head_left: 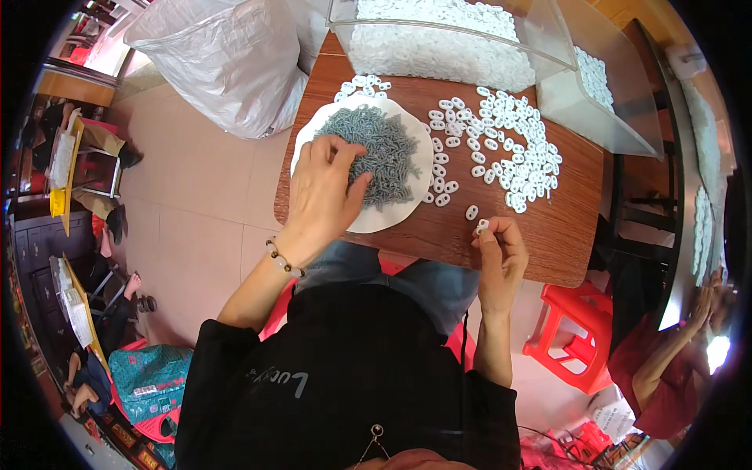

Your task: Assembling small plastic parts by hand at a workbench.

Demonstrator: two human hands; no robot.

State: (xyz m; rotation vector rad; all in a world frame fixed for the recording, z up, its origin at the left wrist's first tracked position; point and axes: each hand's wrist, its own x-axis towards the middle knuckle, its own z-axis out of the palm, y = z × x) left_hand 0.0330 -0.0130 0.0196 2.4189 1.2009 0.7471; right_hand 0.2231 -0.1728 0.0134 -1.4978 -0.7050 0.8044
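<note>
A white wavy-rimmed plate [419,133] on the table's left side carries a heap of small grey screw-like pieces [388,160]. My left hand [325,184] reaches over its near-left part, fingers bent down onto the heap, thumb and forefinger apart. Whether a piece lies under the fingertips is hidden. At the table's near edge, my right hand [501,251] pinches a small white oval two-hole plastic piece [482,225] between thumb and forefinger. One loose white piece [471,212] lies just beyond it. Many matching white pieces [529,160] are spread right of the plate.
Clear-walled bins [446,35] full of white pieces stand along the far side of the brown table [548,235]. A big white sack [227,70] is at the far left. A red stool [572,337] stands at right, near another person in a dark red top [666,376].
</note>
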